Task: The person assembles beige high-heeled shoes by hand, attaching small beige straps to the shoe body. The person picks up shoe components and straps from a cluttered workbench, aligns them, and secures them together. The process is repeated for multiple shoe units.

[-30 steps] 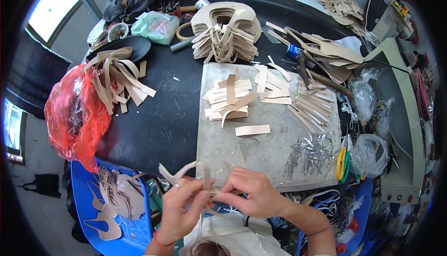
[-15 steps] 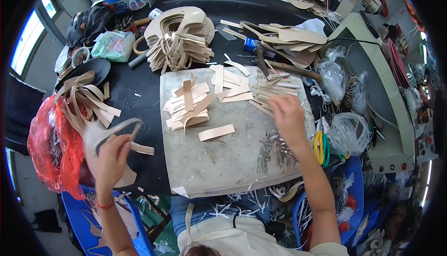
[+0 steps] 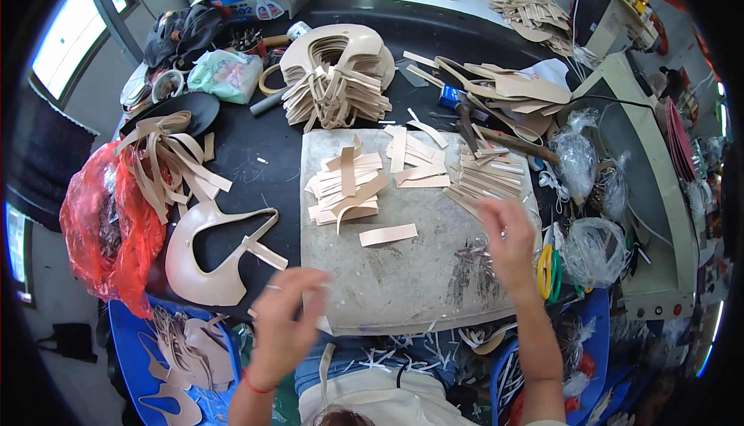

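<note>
- Well, left grip (image 3: 285,317) gapes empty; a careless swing could knock the curved piece (image 3: 200,279) beside it.
- Right grip (image 3: 511,248): can't tell; hasty pinching might scatter the strips (image 3: 484,176) just beyond.

Grey slab (image 3: 387,286): lower middle open — strip piles (image 3: 348,172) across upper half, loose bits (image 3: 472,255) lower right.
</note>
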The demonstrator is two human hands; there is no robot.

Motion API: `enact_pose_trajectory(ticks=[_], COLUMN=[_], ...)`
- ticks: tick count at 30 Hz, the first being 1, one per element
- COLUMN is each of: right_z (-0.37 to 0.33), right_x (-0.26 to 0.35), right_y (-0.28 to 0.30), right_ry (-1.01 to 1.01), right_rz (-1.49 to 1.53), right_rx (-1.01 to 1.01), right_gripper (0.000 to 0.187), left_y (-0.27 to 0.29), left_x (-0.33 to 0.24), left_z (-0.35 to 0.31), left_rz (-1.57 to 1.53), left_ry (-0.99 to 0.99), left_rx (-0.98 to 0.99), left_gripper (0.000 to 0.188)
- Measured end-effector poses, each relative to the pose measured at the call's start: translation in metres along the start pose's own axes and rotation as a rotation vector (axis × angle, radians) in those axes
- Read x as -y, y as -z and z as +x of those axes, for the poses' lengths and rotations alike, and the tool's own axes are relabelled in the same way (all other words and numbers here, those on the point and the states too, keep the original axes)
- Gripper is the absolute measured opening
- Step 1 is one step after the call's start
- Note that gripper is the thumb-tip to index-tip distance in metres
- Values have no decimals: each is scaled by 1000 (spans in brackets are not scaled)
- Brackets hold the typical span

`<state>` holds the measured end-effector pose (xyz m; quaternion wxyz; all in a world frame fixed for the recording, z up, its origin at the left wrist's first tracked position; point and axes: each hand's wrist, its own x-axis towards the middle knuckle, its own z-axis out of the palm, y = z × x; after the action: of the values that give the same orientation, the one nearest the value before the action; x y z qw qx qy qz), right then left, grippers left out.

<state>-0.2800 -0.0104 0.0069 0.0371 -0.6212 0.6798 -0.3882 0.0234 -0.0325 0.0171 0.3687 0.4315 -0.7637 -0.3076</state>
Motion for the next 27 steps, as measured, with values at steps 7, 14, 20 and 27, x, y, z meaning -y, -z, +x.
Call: enact_pose_trajectory(ticks=[7,14,20,27], right_z=[-46,-52,-46,-49], right_x=[83,83,87,93], right_y=[-18,-20,-18,-25], right_ry=[-160,149,316,390], right_rz=[597,339,184,199], right_rx=[296,230,220,224], right_gripper=[16,18,26,28], left_y=[-56,-63,-66,-71], left_x=[-14,-14,-18,-23], left_z=[-13,-16,-21,-32], left_rz=[-709,-850,-787,-369], left_ry=[386,477,430,189], left_rx=[158,142,53,-122], left_gripper=[13,14,12,6])
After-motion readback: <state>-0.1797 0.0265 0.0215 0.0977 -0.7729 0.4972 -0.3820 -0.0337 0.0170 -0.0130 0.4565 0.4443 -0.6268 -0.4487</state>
